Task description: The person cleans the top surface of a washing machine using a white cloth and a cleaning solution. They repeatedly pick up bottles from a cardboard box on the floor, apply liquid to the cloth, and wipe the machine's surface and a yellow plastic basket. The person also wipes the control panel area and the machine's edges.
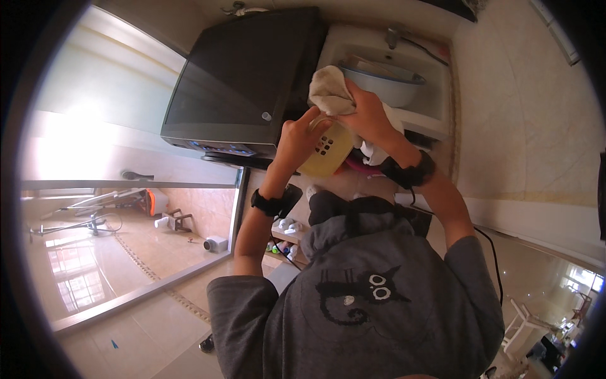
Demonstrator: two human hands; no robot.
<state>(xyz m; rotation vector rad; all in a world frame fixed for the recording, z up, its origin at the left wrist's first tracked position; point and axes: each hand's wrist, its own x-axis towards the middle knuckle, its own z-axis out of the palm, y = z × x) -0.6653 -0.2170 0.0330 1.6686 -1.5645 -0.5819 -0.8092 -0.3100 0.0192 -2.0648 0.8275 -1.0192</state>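
Observation:
My right hand (369, 113) grips an off-white cloth item (329, 90), bunched and folded over at its upper end. Close beside it, my left hand (299, 137) has its thumb and fingers pinched at the rim of a yellow plastic container (326, 156) with a cluster of square holes. The left fingertips almost meet the cloth, and whether they touch it is hard to tell. More white fabric (376, 152) hangs below my right wrist. Both wrists wear black bands.
A dark-topped washing machine (241, 76) stands at the left, a small whitish cap (266, 116) on its lid. To the right, a sink (435, 102) holds a white basin (393, 87) under a faucet (393, 37). A low shelf (289, 237) bears shoes. Black cables run from the wristbands.

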